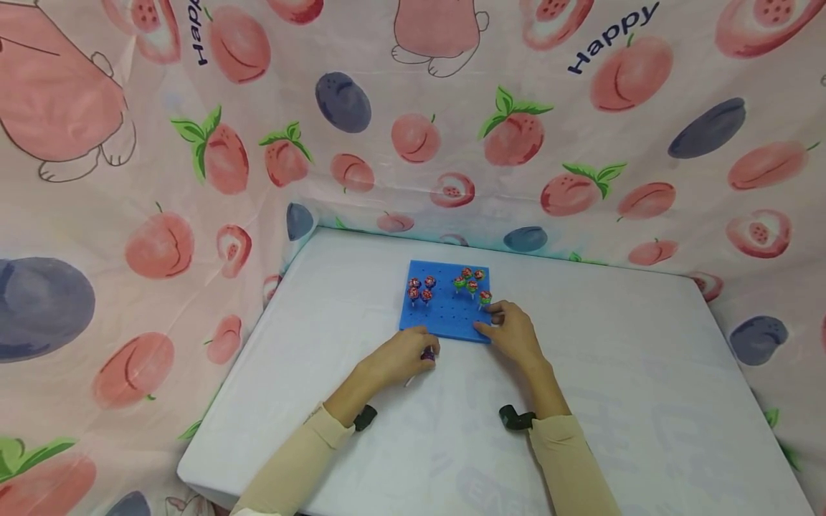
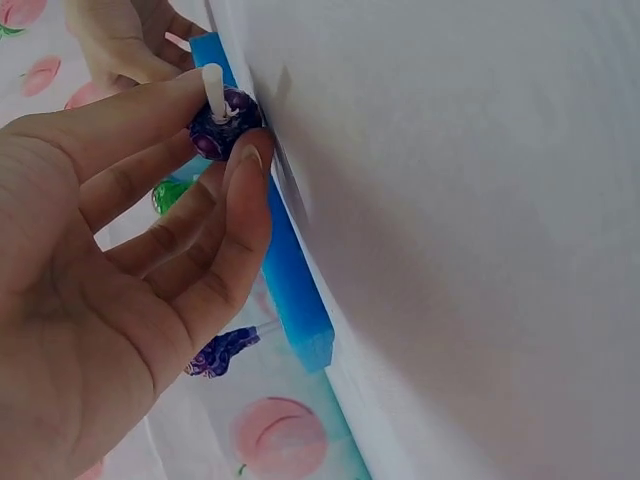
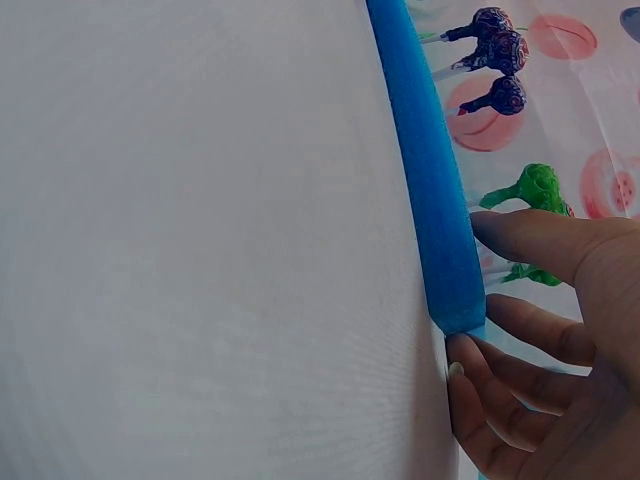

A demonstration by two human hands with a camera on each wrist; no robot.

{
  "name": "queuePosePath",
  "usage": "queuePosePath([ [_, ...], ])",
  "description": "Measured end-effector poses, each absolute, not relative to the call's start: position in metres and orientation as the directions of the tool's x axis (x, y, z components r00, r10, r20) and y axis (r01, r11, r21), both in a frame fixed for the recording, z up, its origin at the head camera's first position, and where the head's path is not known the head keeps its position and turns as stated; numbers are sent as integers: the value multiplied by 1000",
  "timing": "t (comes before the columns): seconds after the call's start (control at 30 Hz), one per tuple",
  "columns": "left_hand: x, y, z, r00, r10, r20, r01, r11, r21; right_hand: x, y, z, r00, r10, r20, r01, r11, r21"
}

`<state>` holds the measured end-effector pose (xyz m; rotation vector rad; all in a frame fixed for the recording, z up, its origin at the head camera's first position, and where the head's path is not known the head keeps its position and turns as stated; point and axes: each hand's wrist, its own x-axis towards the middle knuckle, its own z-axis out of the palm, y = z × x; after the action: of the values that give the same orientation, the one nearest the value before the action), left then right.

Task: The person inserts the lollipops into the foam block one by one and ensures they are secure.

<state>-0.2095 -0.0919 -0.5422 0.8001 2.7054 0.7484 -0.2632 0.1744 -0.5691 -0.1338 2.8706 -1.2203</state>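
My left hand (image 1: 403,356) pinches a purple-wrapped lollipop (image 2: 228,128) between thumb and fingers, just in front of the blue pegboard (image 1: 445,326). Its white stick (image 2: 213,88) points back toward the wrist camera. My right hand (image 1: 513,333) rests on the board's near right corner. In the right wrist view the thumb (image 3: 515,235) lies on the top, while other fingers touch around the corner. Several dark purple lollipops (image 1: 426,295) stand upright in the board's left part. Several green-wrapped ones (image 1: 485,297) stand on its right, one close to my right fingers.
The board has rows of small holes and lies on a white-covered table (image 1: 645,373). A fruit-print cloth (image 1: 413,93) hangs behind and to the left of the table. A dark wrist camera (image 1: 516,418) sits at the right cuff, another (image 1: 365,418) at the left.
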Motion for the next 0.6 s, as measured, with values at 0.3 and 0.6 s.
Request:
queuePosePath([
  [0.3, -210, -95, -537, -837, 544, -51, 423, 705, 570, -263, 174, -566, -997, -80, 10, -63, 695, -717],
  [0.6, -212, -99, -531, -841, 541, 6, 445, 687, 575, -263, 174, -567, -996, -83, 12, -66, 693, -718],
])
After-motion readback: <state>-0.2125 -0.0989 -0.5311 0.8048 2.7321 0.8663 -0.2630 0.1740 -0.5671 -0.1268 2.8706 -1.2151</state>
